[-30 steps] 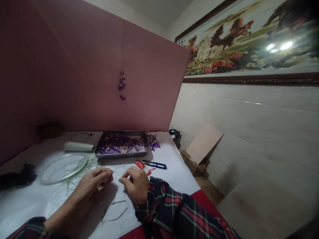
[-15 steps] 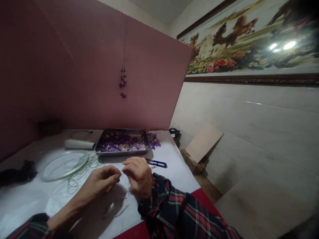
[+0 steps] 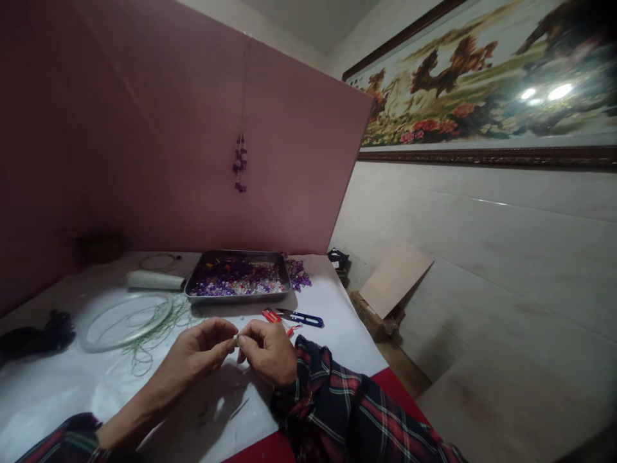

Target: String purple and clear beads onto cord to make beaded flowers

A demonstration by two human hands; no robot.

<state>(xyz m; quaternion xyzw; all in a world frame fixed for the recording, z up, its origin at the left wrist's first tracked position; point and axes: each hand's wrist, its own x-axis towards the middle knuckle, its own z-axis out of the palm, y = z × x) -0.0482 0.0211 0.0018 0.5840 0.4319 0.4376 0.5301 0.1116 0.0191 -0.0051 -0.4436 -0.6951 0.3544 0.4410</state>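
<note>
My left hand (image 3: 205,347) is closed in a pinch, thumb against fingers, over the white tabletop. Fingertip to fingertip with it, my right hand (image 3: 270,350) is pinched shut as well. Between them shows a small pale thing (image 3: 236,340), too tiny to name. Just beyond my right hand lie a red item (image 3: 272,315), partly hidden by the hand, and blue-handled thread snips (image 3: 301,317). A dark metal tray (image 3: 238,298) holding many purple, clear and orange beads stands past both hands.
Left of the tray lie a white cone (image 3: 157,280), tangled green thread (image 3: 144,350) and a pale ring (image 3: 91,341). More purple beads (image 3: 299,275) sit at the tray's right. A purple bead strand (image 3: 240,164) hangs on the pink board (image 3: 159,128) behind the table.
My right hand has lowered and its fingers have closed in against my left fingertips. The red item, mostly covered before, now shows beside the snips.
</note>
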